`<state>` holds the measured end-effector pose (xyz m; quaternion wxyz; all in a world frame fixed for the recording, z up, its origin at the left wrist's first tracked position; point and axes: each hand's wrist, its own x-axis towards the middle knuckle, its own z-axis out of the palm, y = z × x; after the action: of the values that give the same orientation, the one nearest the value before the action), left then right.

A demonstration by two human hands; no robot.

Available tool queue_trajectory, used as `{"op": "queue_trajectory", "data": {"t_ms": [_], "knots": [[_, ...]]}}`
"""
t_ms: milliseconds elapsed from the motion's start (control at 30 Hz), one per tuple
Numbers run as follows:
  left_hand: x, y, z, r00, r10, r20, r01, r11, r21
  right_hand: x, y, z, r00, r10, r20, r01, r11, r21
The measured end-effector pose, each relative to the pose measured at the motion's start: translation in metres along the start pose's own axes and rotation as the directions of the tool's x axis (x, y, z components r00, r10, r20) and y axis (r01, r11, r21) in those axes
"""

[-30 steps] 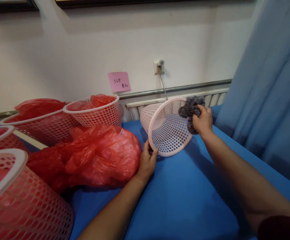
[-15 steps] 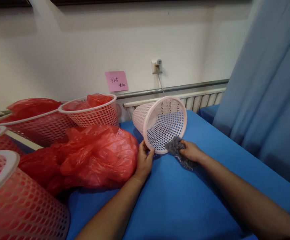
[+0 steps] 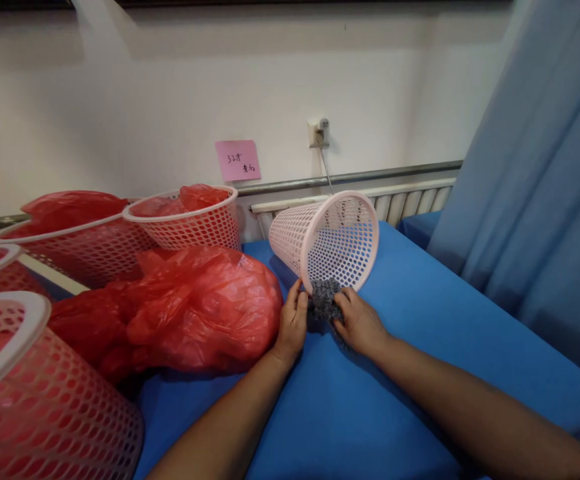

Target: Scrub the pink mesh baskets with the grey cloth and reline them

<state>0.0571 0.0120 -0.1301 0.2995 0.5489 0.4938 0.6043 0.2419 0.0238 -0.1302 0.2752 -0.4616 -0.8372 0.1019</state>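
A pale pink perforated plastic wastebasket (image 3: 290, 230) lies tipped on its side, its round mouth facing me. My left hand (image 3: 293, 321) grips the lower left of its rim, thumb and fingers on the edge. Bunched in my right hand (image 3: 363, 321) is a dark grey cloth (image 3: 326, 299), pressed against the bottom of the rim close to my left thumb. The cloth covers part of the rim there. Just left of my left hand sits a puffed-up red plastic bag (image 3: 210, 310).
Several pink baskets with red bags inside stand at the left, one nearest me (image 3: 55, 400) and one at the back (image 3: 190, 227). A blue-covered surface (image 3: 340, 420) lies beneath. Behind are a radiator (image 3: 420, 200) and a wall socket (image 3: 319, 133); a blue curtain (image 3: 525, 167) hangs right.
My right hand has slid the cloth leftward along the lower rim, toward my left hand. My left hand keeps its hold on the wastebasket. The view has shifted slightly.
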Motion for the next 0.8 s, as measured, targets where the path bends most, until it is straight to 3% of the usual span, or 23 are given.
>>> {"op": "queue_trajectory", "data": {"t_ms": [100,167,267,400,533,633,733,800], "knots": [[-0.003,0.0,0.002,1.0,-0.003,0.021,0.004,0.999,-0.043,-0.001,0.006,-0.006,0.999,0.048,0.02,-0.047,0.998,-0.036],[-0.005,0.001,0.002,0.999,0.021,0.028,-0.021,0.999,-0.028,-0.005,0.002,-0.007,0.997,-0.066,-0.049,0.066,0.998,-0.008],[-0.006,0.004,0.0,0.996,0.083,0.036,-0.083,0.997,-0.001,-0.007,-0.013,-0.007,0.957,-0.233,-0.17,0.238,0.971,0.005],[-0.006,0.009,-0.004,0.984,0.159,0.078,-0.16,0.987,0.001,0.01,-0.031,-0.018,0.929,-0.295,-0.224,0.283,0.956,-0.083],[-0.002,0.01,-0.004,0.978,0.17,0.117,-0.176,0.983,0.05,0.044,-0.047,-0.052,0.916,-0.24,-0.322,0.214,0.97,-0.113],[-0.001,0.007,-0.001,0.985,0.117,0.13,-0.121,0.993,0.018,0.074,-0.05,-0.084,0.872,-0.177,-0.457,0.149,0.984,-0.096],[0.0,0.003,0.002,0.99,0.076,0.122,-0.073,0.997,-0.027,0.105,-0.034,-0.114,0.807,-0.07,-0.586,0.075,0.997,-0.016],[0.001,0.0,0.003,0.993,0.066,0.097,-0.063,0.997,-0.039,0.122,-0.011,-0.13,0.785,0.041,-0.618,0.003,0.997,0.071]]}}
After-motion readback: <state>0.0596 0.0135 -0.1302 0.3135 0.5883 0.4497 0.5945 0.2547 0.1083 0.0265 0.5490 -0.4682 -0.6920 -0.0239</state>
